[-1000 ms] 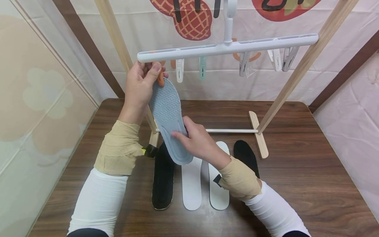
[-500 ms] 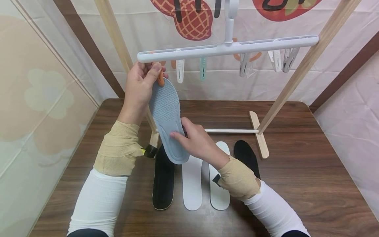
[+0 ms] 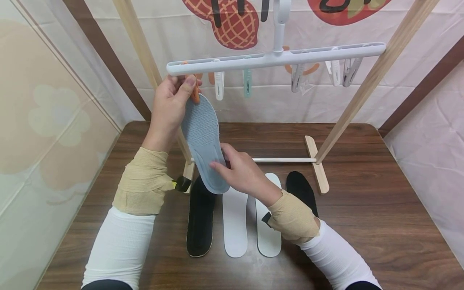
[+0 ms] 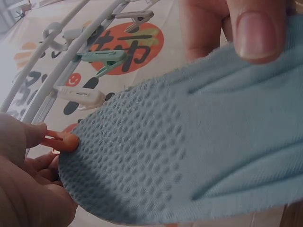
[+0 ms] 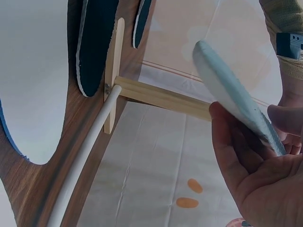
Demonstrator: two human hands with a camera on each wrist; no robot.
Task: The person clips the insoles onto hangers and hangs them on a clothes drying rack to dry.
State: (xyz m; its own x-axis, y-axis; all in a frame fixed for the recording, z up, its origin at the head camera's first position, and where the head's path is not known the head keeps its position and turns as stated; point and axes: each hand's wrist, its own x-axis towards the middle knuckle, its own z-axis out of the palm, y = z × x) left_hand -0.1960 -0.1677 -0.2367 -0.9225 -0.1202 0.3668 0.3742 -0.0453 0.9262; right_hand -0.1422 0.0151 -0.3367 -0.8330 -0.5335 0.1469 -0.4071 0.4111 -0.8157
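Left hand [image 3: 170, 102] was pinching an orange clip [image 3: 195, 96], fingers narrow around it; right hand [image 3: 243, 169] held the lower part of a grey-blue insole [image 3: 203, 137], thumb on its face, fingers behind. Insole was off the worktop [image 3: 362, 237], slanting up over its left half, bumpy end at the clip.

Progress, judged from layout: early. One insole was at a clip, neither hand free of it; clip overlapped the insole's edge, but whether it bit firmly could not be told. Four insoles remained unclipped.

Surroundings: wooden rack [image 3: 366, 90] stood toward the worktop's far edge, its right foot short of the far right corner. White hanger bar [image 3: 235, 64] was above, orange clip at its left end. On the worktop, nearer than the rack, lay a row, left to right: left black insole [image 3: 200, 225], first white insole [image 3: 235, 229], second white insole [image 3: 269, 243], right black insole [image 3: 301, 189]. Five other clips, among them a white clip [image 3: 219, 86] and teal clip [image 3: 247, 84], carried no insole.

In the way: right hand and wrist crossed above the right-hand pair, partly covering both; left fingers hid part of the orange clip.
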